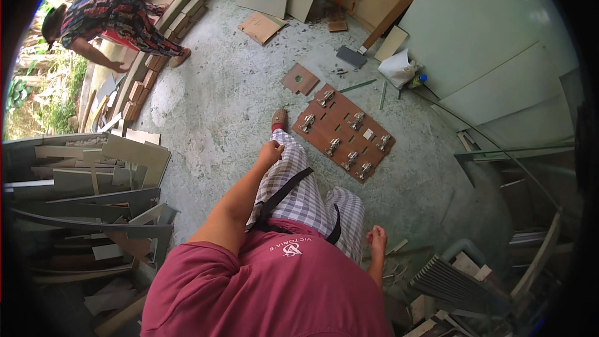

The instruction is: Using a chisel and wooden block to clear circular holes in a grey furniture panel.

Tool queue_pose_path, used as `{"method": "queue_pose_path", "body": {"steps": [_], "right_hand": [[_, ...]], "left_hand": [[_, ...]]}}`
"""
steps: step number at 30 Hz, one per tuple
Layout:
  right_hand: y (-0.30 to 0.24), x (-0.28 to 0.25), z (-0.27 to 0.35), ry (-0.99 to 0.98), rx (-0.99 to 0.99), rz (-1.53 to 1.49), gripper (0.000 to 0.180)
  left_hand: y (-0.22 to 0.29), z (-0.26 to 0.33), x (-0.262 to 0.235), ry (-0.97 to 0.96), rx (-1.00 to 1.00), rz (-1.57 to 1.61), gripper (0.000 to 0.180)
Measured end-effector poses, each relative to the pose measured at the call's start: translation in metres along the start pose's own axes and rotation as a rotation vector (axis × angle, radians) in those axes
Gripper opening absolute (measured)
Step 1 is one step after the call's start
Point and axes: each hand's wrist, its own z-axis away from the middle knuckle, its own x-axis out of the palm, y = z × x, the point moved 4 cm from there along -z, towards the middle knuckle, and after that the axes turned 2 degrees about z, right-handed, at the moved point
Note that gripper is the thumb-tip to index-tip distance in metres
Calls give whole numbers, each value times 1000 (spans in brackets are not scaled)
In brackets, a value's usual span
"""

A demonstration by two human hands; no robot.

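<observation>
Both hands hang free of any load: the left hand [270,151] is loosely curled at the end of a forward-swung arm, holding nothing, and the right hand [376,238] is closed in a loose empty fist by the hip, which fits a walking stride. Just ahead of the left hand and to its right, past the forward foot [280,118], a brown wooden board [344,132] lies flat on the concrete floor [218,100], with metal hinges [349,160] laid out in pairs, apart from both hands. A small square offcut [300,79] lies just beyond it. Left of the left hand, stacked panel scraps [93,181] crowd the way; farther off, another person [106,15] bends over planks.
</observation>
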Motion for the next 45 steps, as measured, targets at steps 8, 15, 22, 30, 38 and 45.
{"method": "queue_pose_path", "body": {"steps": [8, 15, 22, 30, 38, 45], "right_hand": [[-4, 12, 3, 28, -15, -39, 21], [25, 21, 5, 21, -1, 24, 16], [22, 37, 29, 35, 39, -10, 21], [31, 47, 49, 42, 57, -29, 25], [31, 39, 75, 205, 87, 81, 29], [58, 25, 98, 258, 131, -2, 26]], "left_hand": [[-11, 0, -6, 2, 14, -69, 32], [-5, -13, -9, -45, 27, -139, 31], [15, -28, -5, -97, 51, -189, 32], [24, -61, 6, -158, 145, -200, 35], [-6, -82, -2, -368, 35, -155, 34], [31, -71, 12, -439, -19, -163, 24]]}}
